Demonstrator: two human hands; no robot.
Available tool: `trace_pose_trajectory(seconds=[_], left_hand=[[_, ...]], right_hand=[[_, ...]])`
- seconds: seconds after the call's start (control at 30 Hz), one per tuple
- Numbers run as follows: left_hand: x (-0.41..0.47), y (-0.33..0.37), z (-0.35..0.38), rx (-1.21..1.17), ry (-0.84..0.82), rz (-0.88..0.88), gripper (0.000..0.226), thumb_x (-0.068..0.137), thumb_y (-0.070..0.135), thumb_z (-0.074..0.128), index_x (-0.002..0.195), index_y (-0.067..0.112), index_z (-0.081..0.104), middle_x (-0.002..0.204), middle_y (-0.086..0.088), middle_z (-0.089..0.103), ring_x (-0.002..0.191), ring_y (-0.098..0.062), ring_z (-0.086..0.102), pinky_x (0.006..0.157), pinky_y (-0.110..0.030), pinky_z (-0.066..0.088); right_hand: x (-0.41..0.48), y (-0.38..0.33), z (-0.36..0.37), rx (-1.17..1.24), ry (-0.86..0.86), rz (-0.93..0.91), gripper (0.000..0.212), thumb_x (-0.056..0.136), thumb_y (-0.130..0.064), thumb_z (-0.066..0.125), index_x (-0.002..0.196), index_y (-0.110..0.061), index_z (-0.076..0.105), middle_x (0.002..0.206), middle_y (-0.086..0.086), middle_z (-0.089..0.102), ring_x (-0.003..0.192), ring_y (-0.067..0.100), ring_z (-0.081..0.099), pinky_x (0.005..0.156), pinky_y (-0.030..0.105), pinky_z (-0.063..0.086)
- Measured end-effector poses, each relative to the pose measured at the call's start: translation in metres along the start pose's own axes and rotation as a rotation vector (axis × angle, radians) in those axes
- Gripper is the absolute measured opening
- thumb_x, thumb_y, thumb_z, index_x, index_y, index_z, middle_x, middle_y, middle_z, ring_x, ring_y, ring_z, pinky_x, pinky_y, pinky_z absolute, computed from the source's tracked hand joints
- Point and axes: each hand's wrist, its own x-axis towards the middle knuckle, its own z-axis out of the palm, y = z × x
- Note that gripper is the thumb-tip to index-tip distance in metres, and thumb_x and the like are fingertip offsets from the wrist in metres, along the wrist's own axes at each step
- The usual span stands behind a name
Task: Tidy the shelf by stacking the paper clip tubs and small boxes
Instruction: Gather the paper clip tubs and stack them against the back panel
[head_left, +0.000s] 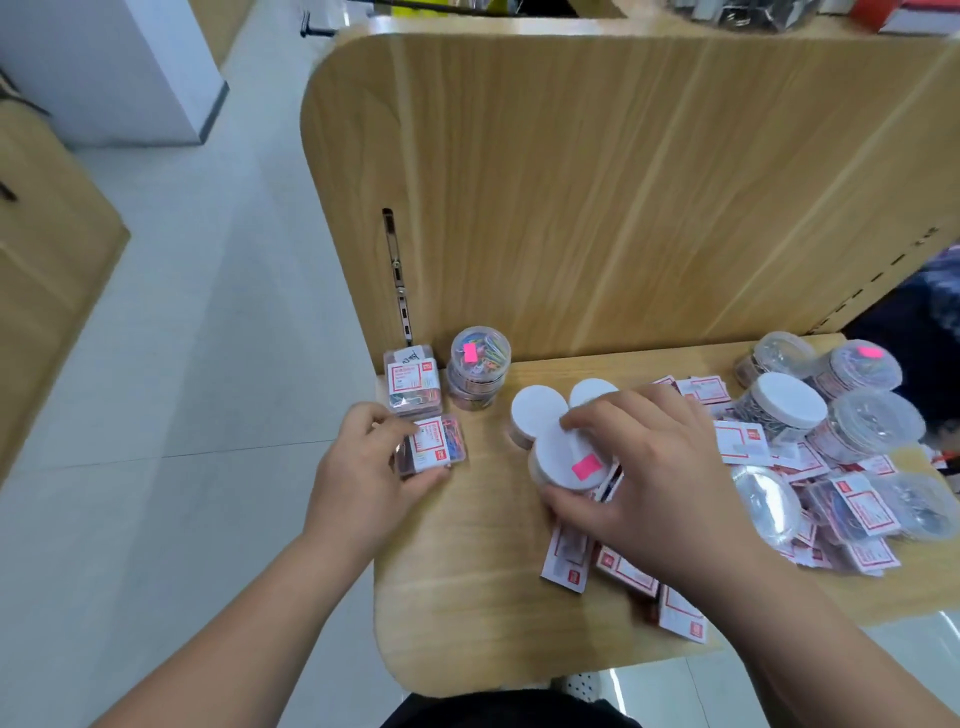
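A person's left hand (363, 467) pinches a small clear red-labelled box (434, 447) at the wooden shelf's (467, 597) left edge; the right hand (649, 467) clasps a white-lidded round tub (563, 462) mid-shelf. A slip could send the box floorward.

Matt wood-grain shelf (457, 597), clear plastic tubs (479, 364)

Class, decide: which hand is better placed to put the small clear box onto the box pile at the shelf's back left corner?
Left. The left hand already holds the small clear box, just in front of the box pile; the right hand grips a white-lidded tub.
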Motion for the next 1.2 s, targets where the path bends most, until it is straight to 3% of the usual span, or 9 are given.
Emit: trace_pose_trajectory(seconds=[0.17, 0.33, 0.5, 0.63, 0.77, 0.93, 1.03, 1.2], left_hand=[[-0.002, 0.000, -0.002, 0.007, 0.021, 0.042, 0.052, 0.054, 0.031, 0.095, 0.097, 0.015, 0.070, 0.103, 0.002, 0.055, 0.076, -0.014, 0.059, 0.066, -0.027, 0.049], [0.003, 0.000, -0.014, 0.022, 0.089, 0.041, 0.062, 0.050, 0.045, 0.093, 0.095, 0.020, 0.059, 0.101, 0.007, 0.049, 0.075, -0.010, 0.051, 0.059, -0.024, 0.040], [0.026, 0.017, -0.026, -0.010, 0.177, 0.106, 0.054, 0.064, 0.041, 0.088, 0.104, 0.017, 0.060, 0.101, 0.005, 0.052, 0.080, -0.011, 0.045, 0.070, -0.025, 0.039], [0.049, 0.037, -0.023, -0.041, 0.142, 0.194, 0.049, 0.070, 0.043, 0.081, 0.110, 0.021, 0.064, 0.104, 0.005, 0.059, 0.095, -0.015, 0.051, 0.081, -0.027, 0.040], [0.067, 0.054, -0.003, 0.052, 0.045, 0.265, 0.053, 0.064, 0.049, 0.078, 0.110, 0.023, 0.070, 0.108, 0.003, 0.061, 0.095, -0.024, 0.053, 0.081, -0.036, 0.047], [0.080, 0.048, 0.016, 0.176, 0.067, 0.304, 0.042, 0.062, 0.029, 0.086, 0.100, 0.018, 0.072, 0.106, -0.003, 0.059, 0.088, -0.030, 0.056, 0.075, -0.043, 0.049], [0.083, 0.042, 0.018, 0.162, 0.084, 0.358, 0.041, 0.065, 0.027, 0.083, 0.103, 0.016, 0.071, 0.106, -0.005, 0.060, 0.085, -0.030, 0.059, 0.072, -0.042, 0.048], [0.084, 0.035, 0.015, 0.151, 0.037, 0.412, 0.052, 0.058, 0.028, 0.085, 0.104, 0.013, 0.069, 0.113, -0.007, 0.059, 0.086, -0.031, 0.062, 0.070, -0.041, 0.048]], right_hand=[[0.027, -0.003, 0.011, 0.101, -0.037, 0.023, 0.046, 0.066, -0.052, 0.076, 0.100, -0.025, 0.063, 0.093, -0.009, 0.062, 0.088, 0.022, 0.058, 0.075, 0.041, 0.047], [0.077, -0.009, 0.034, 0.263, 0.008, 0.058, 0.044, 0.068, -0.047, 0.079, 0.097, -0.021, 0.059, 0.090, -0.005, 0.059, 0.086, 0.018, 0.057, 0.072, 0.033, 0.045], [0.105, -0.011, 0.053, 0.290, -0.014, 0.092, 0.044, 0.065, -0.047, 0.078, 0.098, -0.024, 0.058, 0.091, -0.008, 0.059, 0.088, 0.016, 0.056, 0.071, 0.031, 0.044], [0.103, 0.003, 0.044, 0.251, 0.009, 0.102, 0.043, 0.066, -0.051, 0.076, 0.096, -0.027, 0.057, 0.091, -0.009, 0.059, 0.087, 0.013, 0.056, 0.070, 0.029, 0.044], [0.101, 0.032, 0.029, 0.169, -0.075, 0.241, 0.036, 0.066, -0.050, 0.078, 0.086, -0.030, 0.055, 0.087, -0.006, 0.058, 0.079, 0.015, 0.055, 0.067, 0.031, 0.041], [0.108, 0.035, 0.035, 0.078, -0.277, 0.324, 0.034, 0.064, -0.043, 0.082, 0.068, -0.025, 0.053, 0.071, -0.009, 0.054, 0.074, 0.018, 0.055, 0.056, 0.029, 0.030], [0.117, 0.028, 0.040, 0.064, -0.334, 0.359, 0.041, 0.063, -0.046, 0.082, 0.061, -0.021, 0.049, 0.069, -0.003, 0.062, 0.071, 0.020, 0.058, 0.054, 0.028, 0.034], [0.119, 0.018, 0.043, -0.046, -0.357, 0.268, 0.048, 0.068, -0.053, 0.080, 0.060, -0.022, 0.043, 0.081, 0.004, 0.062, 0.076, 0.025, 0.058, 0.063, 0.032, 0.044]])
